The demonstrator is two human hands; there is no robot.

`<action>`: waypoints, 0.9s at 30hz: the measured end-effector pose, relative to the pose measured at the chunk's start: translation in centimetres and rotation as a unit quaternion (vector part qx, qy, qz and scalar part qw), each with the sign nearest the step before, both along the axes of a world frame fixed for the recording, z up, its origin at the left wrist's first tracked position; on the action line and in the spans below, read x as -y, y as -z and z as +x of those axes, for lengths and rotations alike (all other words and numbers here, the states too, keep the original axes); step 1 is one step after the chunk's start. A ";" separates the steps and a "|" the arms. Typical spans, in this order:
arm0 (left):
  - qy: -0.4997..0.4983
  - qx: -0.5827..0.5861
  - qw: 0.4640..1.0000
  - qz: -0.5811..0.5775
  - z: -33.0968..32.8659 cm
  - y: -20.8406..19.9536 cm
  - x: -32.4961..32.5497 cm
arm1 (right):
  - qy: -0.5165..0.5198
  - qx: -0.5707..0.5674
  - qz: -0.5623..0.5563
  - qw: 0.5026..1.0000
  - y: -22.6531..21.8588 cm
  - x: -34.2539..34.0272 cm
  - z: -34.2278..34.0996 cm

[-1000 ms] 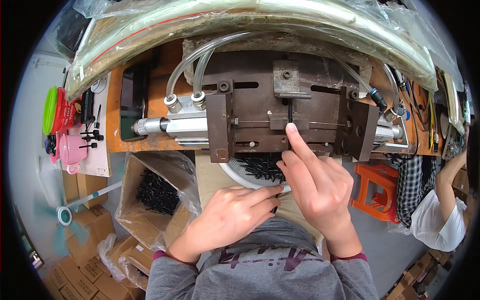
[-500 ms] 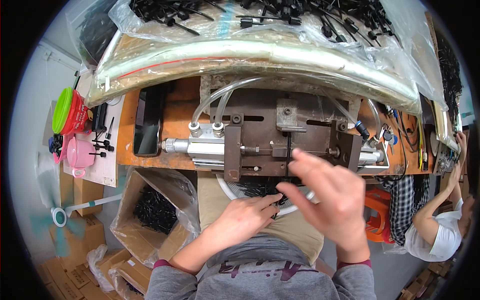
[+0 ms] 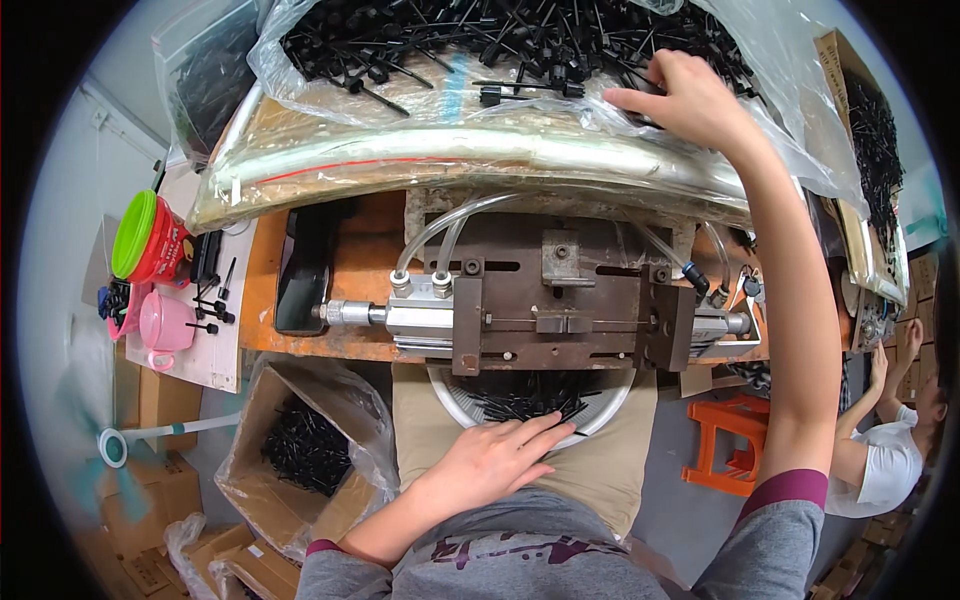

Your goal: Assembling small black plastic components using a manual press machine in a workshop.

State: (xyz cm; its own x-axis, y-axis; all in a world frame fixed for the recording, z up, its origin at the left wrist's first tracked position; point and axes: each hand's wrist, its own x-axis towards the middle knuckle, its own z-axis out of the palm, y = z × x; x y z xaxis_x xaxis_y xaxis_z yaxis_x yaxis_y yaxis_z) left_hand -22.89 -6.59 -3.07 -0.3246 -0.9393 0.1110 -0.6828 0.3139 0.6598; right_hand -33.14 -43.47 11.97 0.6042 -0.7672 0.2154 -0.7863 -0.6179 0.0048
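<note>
My left hand [image 3: 490, 460] lies with fingers stretched out over the near rim of a white basin [image 3: 450, 402] on my lap. Thin black plastic parts [image 3: 535, 393] fill the basin, several close to the fingertips. At the far right my right hand [image 3: 690, 98] reaches into a heap of black stemmed plastic parts [image 3: 540, 40], thumb apart from the bent fingers. Whether its fingertips touch a part is hard to make out. Between the hands stands a brown metal fixture [image 3: 600, 345], a small clamping block [image 3: 563, 322] at its middle with no black part in it.
Clear plastic sheeting [image 3: 480, 150] covers the heap's raised front edge. Air tubes [image 3: 430, 225] run to a silver cylinder [image 3: 420, 315]. A carton of black parts [image 3: 300, 450] stands at lower left, pink cup [image 3: 167, 322] above it. An orange stool [image 3: 725, 440] and another person [image 3: 885, 450] are at right.
My right hand has gone from the fixture up to the far heap. The black part standing in the fixture's middle is gone from there. My left hand stays by the basin.
</note>
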 end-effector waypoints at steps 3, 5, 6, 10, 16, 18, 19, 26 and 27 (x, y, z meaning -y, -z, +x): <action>0.002 0.005 1.000 -0.005 0.0 -0.1 0.1 | -0.070 -0.021 -0.027 0.997 0.3 0.3 -0.1; 0.001 0.009 1.000 -0.008 0.1 -0.1 0.0 | -0.059 -0.093 -0.025 0.994 -0.5 -0.7 0.2; 0.000 0.010 1.000 -0.012 0.1 0.1 -0.1 | -0.062 -0.099 -0.020 0.993 -0.4 -0.7 0.1; 0.007 0.010 1.000 -0.022 0.0 0.3 0.0 | -0.067 -0.074 -0.015 0.995 -0.6 -0.8 -2.1; 0.027 0.014 0.999 -0.027 -0.5 0.7 0.0 | -0.090 -0.008 -0.013 0.996 -1.8 -0.3 -2.0; 0.030 0.009 0.999 -0.033 -0.6 0.6 0.2 | -0.094 0.012 -0.034 0.995 -1.6 1.0 -1.8; 0.030 0.009 0.999 -0.034 -0.6 0.5 0.2 | -0.050 -0.009 0.019 0.999 -2.2 1.0 -0.9; 0.015 0.012 0.999 -0.035 -0.4 0.2 -0.1 | -0.062 -0.026 0.050 0.996 -1.6 2.9 0.1; 0.012 0.007 0.999 -0.034 -0.4 0.3 -0.2 | -0.071 -0.012 0.056 0.996 -1.7 2.8 -0.7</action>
